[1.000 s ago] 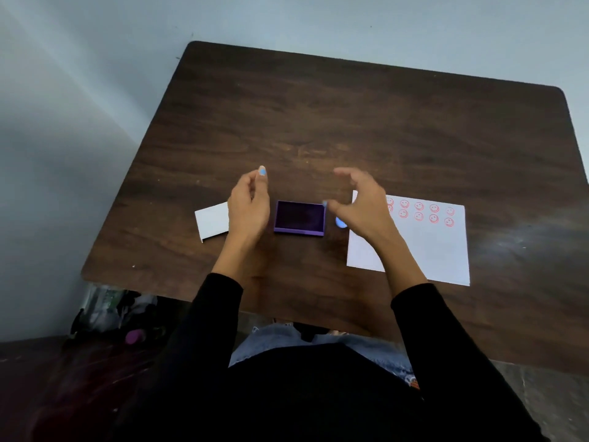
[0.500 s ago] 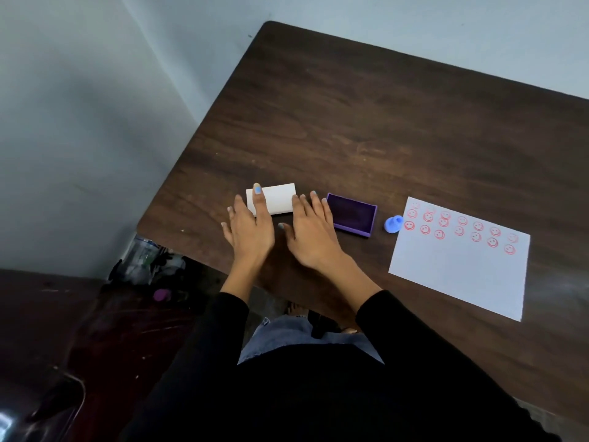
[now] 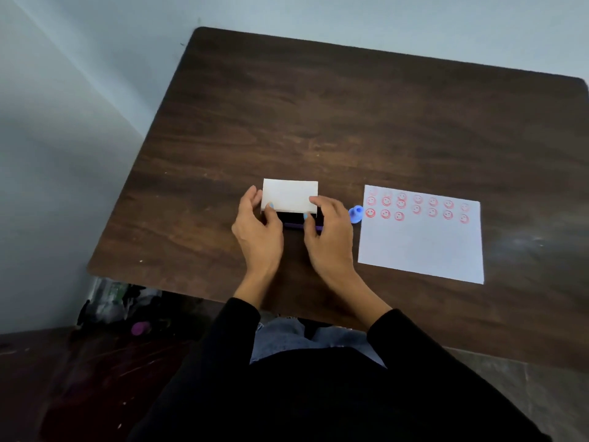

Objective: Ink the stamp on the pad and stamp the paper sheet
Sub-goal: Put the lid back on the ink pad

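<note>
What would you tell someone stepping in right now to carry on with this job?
Left hand and right hand both hold the white lid, tilted over the purple pad.
The blue stamp stands free on the table, touching the left edge of the paper.
Done: rows of red smiley prints along the paper's top.
Left: the lid looks set to close; otherwise lift it, ink and stamp again.

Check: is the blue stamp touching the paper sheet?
Cannot tell. In the head view the blue stamp sits right at the paper sheet's left edge; no gap or contact shows plainly.
</note>
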Demonstrator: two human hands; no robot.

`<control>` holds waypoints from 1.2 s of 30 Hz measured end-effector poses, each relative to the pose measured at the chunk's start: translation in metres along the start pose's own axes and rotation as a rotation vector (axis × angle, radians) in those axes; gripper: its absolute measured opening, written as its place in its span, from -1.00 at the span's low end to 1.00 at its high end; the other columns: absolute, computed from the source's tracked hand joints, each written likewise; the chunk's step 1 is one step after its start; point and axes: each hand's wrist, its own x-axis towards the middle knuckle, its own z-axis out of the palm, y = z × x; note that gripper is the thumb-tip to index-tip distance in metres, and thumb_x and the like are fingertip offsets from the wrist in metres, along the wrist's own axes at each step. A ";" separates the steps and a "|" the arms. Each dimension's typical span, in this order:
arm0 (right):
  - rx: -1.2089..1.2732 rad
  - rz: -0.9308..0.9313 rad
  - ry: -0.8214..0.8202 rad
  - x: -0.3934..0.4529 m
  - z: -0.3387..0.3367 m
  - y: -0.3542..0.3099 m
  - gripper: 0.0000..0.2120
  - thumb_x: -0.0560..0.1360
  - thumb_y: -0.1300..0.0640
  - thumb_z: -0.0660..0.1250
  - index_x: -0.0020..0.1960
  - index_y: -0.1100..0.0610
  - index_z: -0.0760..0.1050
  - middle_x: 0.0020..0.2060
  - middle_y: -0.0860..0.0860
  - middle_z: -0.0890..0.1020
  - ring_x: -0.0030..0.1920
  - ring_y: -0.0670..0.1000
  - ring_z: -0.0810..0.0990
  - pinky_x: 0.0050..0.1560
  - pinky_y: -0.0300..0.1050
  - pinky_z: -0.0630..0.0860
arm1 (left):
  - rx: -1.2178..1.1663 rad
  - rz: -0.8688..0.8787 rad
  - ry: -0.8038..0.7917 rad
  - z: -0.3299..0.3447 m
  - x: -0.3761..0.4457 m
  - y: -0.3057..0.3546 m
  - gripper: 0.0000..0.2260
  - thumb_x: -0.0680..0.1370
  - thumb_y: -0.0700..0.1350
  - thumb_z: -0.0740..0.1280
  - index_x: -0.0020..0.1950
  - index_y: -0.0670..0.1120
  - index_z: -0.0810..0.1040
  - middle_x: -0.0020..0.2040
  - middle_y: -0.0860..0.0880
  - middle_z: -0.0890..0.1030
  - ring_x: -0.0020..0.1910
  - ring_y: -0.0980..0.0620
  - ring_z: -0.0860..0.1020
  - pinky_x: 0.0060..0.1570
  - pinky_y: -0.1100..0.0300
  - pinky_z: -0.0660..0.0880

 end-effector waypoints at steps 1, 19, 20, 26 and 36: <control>-0.008 0.016 0.011 -0.001 -0.003 0.004 -0.71 0.52 0.22 0.26 0.24 0.16 0.44 0.22 0.08 0.51 0.26 0.02 0.41 0.20 -0.24 0.34 | -0.007 -0.003 -0.018 0.004 -0.002 0.000 -0.63 0.51 -0.27 0.27 0.33 -0.18 0.42 0.20 -0.11 0.60 0.21 0.03 0.54 0.28 0.19 0.41; -0.098 0.180 0.031 -0.008 -0.013 0.021 -0.67 0.54 0.19 0.24 0.29 0.21 0.41 0.24 0.13 0.53 0.22 0.05 0.50 0.26 -0.12 0.41 | 0.029 -0.017 -0.130 0.021 -0.011 -0.008 -0.64 0.48 -0.32 0.32 0.28 -0.20 0.48 0.17 -0.12 0.62 0.10 0.12 0.57 0.07 0.40 0.44; -0.095 0.177 0.033 -0.008 -0.013 0.022 -0.68 0.54 0.20 0.25 0.28 0.21 0.41 0.24 0.13 0.54 0.21 0.05 0.51 0.26 -0.11 0.42 | 0.028 -0.021 -0.130 0.021 -0.011 -0.009 -0.64 0.48 -0.32 0.32 0.28 -0.20 0.48 0.17 -0.12 0.62 0.11 0.11 0.57 0.08 0.38 0.45; -0.094 0.164 0.024 -0.008 -0.012 0.024 -0.68 0.52 0.23 0.27 0.27 0.22 0.43 0.24 0.15 0.55 0.23 0.06 0.51 0.30 -0.09 0.42 | 0.042 -0.047 -0.136 0.019 -0.008 -0.013 -0.63 0.47 -0.33 0.34 0.28 -0.20 0.49 0.15 -0.14 0.62 0.07 0.11 0.58 0.09 0.28 0.50; -0.146 0.119 -0.014 -0.009 -0.010 0.029 -0.60 0.48 0.21 0.35 0.29 0.23 0.42 0.27 0.14 0.52 0.28 0.06 0.46 0.33 -0.14 0.34 | 0.081 -0.051 -0.156 0.017 -0.005 -0.014 -0.63 0.45 -0.32 0.37 0.26 -0.19 0.51 0.13 -0.11 0.64 -0.01 0.19 0.56 -0.04 0.44 0.47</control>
